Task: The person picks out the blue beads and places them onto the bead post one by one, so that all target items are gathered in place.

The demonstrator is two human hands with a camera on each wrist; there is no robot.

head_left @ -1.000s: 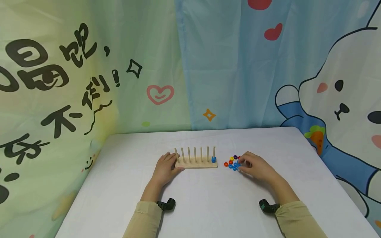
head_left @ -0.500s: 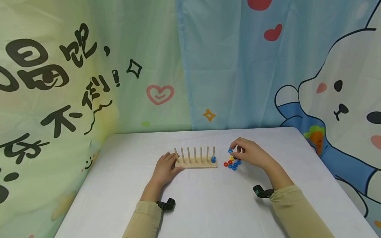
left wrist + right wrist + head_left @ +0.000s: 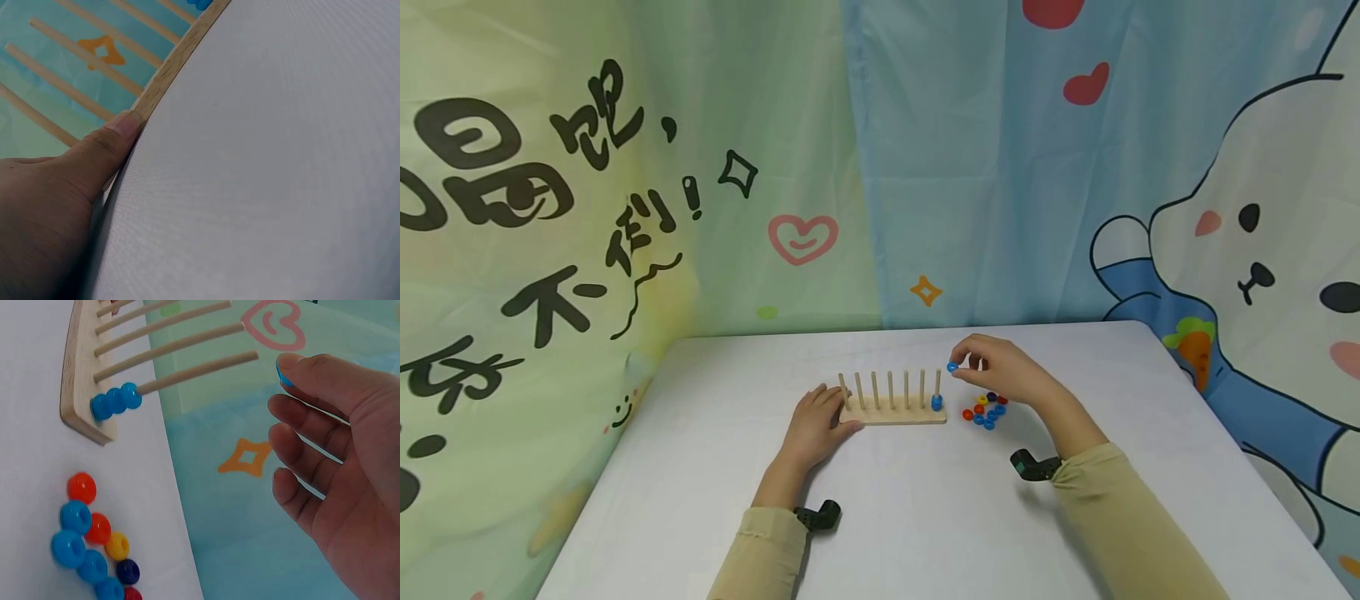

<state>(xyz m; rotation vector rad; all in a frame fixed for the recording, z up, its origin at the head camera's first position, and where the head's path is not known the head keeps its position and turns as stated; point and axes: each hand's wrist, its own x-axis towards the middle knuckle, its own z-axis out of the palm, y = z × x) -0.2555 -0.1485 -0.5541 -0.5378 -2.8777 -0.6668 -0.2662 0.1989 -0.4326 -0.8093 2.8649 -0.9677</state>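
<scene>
A wooden rack (image 3: pixel 895 414) with several upright pegs stands on the table. My left hand (image 3: pixel 816 427) grips its left end, the thumb (image 3: pixel 112 140) along the front edge of the base and the other fingers behind. Three blue beads (image 3: pixel 117 402) are stacked at the bottom of the rightmost peg. Thumb and forefinger of my right hand (image 3: pixel 1006 367) pinch another blue bead (image 3: pixel 952 367), mostly covered by the thumb in the right wrist view. This bead is just right of that peg's tip, apart from it, at about the tip's height.
Right of the rack lies a loose group of beads (image 3: pixel 979 419): blue, red, yellow and dark blue. The white table (image 3: pixel 925 517) ends at a printed curtain (image 3: pixel 940 167) behind. Each wrist wears a black camera (image 3: pixel 1036 465).
My right hand has lifted a blue bead from the group and carried it up and left to the rightmost peg's tip. The left hand and the rack have stayed in place.
</scene>
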